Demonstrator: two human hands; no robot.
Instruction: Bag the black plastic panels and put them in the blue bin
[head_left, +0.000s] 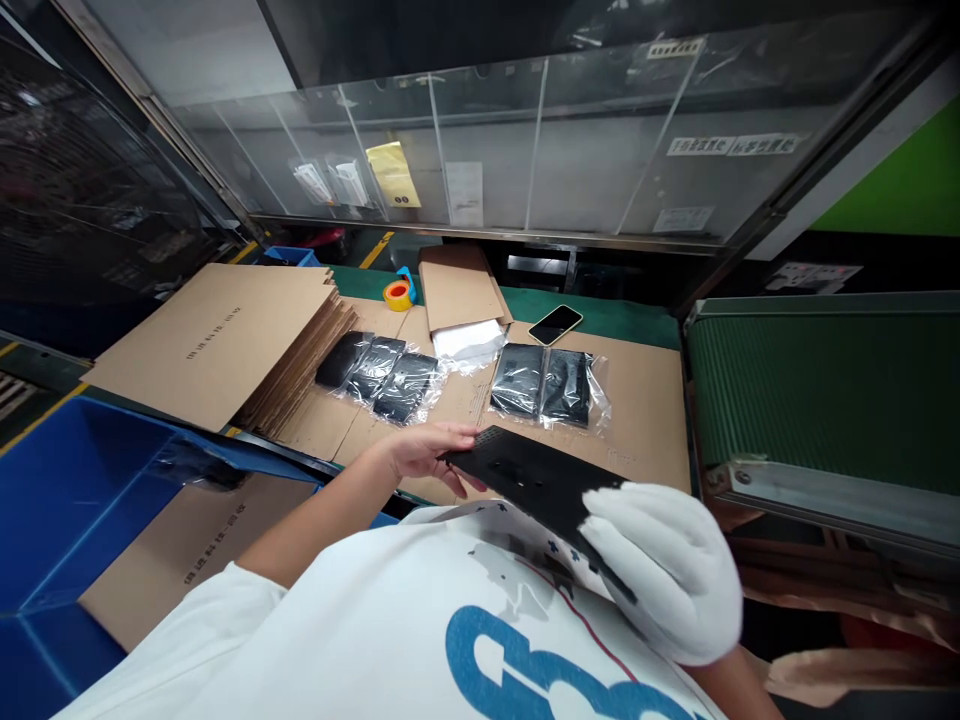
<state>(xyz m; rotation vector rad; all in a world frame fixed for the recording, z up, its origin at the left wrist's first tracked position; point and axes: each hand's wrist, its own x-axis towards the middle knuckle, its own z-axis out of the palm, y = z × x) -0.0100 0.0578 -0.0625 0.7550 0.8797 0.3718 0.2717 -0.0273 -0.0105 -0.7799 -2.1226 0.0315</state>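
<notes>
A flat black panel [540, 475] with small holes is held close in front of my shirt, tilted down to the right. My bare left hand [435, 452] pinches its left end, thumb on top. At the other end, my right hand [667, 560] in a white glove grips the panel's right edge; its thumb is hard to make out. Beyond the panel, black panels in clear plastic bags lie on the cardboard-covered table: one group [382, 375] to the left, another group [541, 384] to the right.
A stack of flat cardboard sheets [210, 340] stands at the left, above a blue bin [52, 500]. Tape rolls [399, 293], a cardboard box [461, 288], white sheets [471, 342] and a phone [556, 325] lie at the back. A green conveyor belt [825, 400] runs at the right.
</notes>
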